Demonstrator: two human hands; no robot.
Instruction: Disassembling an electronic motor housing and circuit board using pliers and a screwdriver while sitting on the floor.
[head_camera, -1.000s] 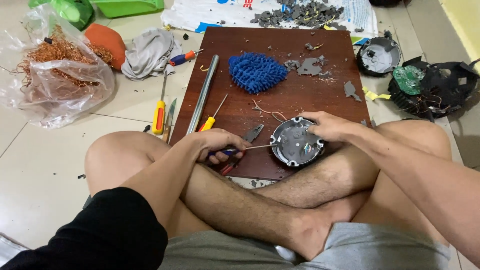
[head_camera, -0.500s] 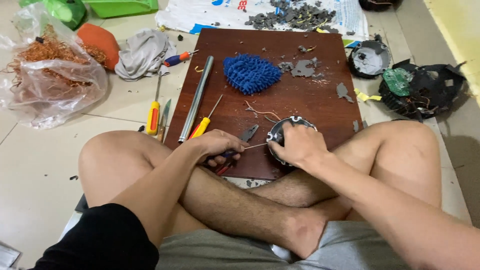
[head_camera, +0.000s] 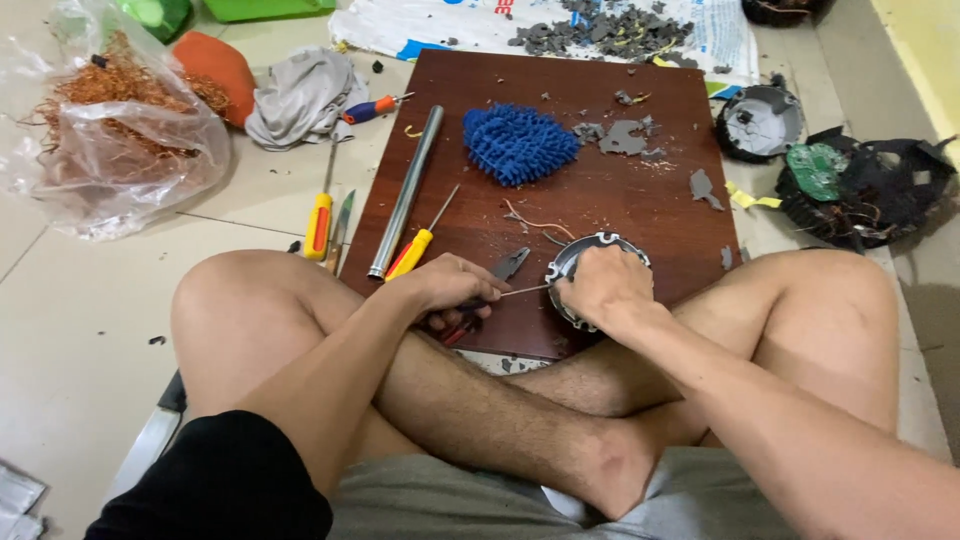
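I sit cross-legged in front of a dark brown wooden board (head_camera: 620, 210). My right hand (head_camera: 600, 287) lies on top of a round grey metal motor housing (head_camera: 580, 250) at the board's near edge, gripping it. My left hand (head_camera: 447, 290) is closed on the handle of a thin-shafted screwdriver (head_camera: 520, 291), whose tip points right at the housing's left rim. A small pair of pliers (head_camera: 510, 264) lies just behind that hand.
On the board lie a steel tube (head_camera: 405, 190), a yellow screwdriver (head_camera: 420, 245), a blue fluffy mitt (head_camera: 518, 142) and grey scraps (head_camera: 622, 137). Left on the floor are a bag of copper wire (head_camera: 110, 130), another yellow screwdriver (head_camera: 318, 222) and a grey cloth (head_camera: 300, 90). Black fan parts (head_camera: 860, 190) sit right.
My right hand has slid from the housing's right side onto its top, covering most of it. The left hand keeps the screwdriver at the rim.
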